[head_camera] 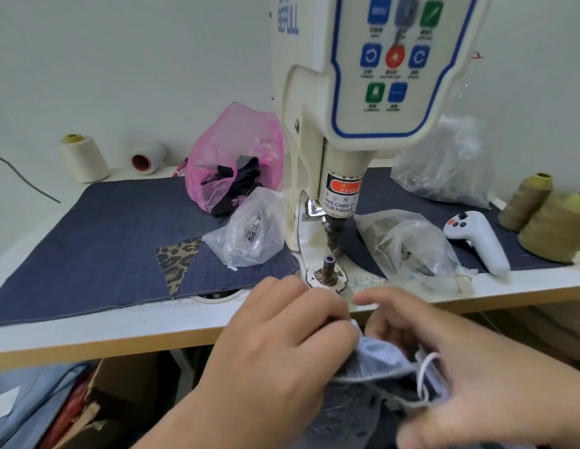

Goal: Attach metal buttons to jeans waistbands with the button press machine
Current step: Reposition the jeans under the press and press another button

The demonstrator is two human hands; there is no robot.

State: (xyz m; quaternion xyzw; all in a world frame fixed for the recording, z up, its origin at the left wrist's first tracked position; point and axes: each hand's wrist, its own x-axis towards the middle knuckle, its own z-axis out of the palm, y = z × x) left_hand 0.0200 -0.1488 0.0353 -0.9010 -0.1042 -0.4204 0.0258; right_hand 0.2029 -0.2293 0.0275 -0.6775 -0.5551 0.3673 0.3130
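Note:
The cream button press machine [356, 92] stands at the table's middle, its punch above a small metal die post [328, 270]. In front of the table edge, below the die, I hold a jeans waistband [376, 361] of pale blue denim with a white cord. My left hand [282, 345] grips the waistband's left end, fingers curled over it. My right hand [460, 361] pinches the fabric from the right, its index finger stretched toward the table edge. Clear bags of metal buttons lie left [249, 234] and right [408, 247] of the machine.
A dark denim mat [97, 247] with a leopard-print patch covers the table's left. A pink bag [233, 160], thread cones at the back left [84, 157] and far right [554, 228], and a white controller [476, 241] surround the machine. Boxes and fabric sit under the table.

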